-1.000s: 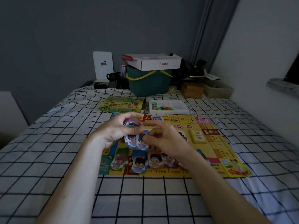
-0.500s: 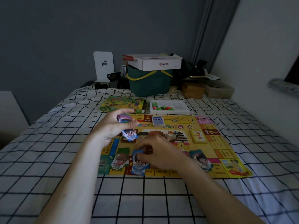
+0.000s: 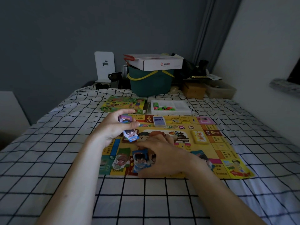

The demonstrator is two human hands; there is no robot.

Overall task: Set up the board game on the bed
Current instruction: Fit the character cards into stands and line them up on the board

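We see our left hand (image 3: 116, 125) and right hand (image 3: 164, 157) bare, forearms uncovered, no sleeves, rings or watch showing.

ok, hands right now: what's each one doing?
Left hand: gripping a stack of cards, raised above the board.
Right hand: fingers spread flat, open, on cards laid on the game board.

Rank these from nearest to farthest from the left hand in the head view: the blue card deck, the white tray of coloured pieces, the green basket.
From the left hand:
1. Blue card deck, on the board just to its right.
2. White tray, past the board's far edge, to the right.
3. Green basket, at the bed's far end.
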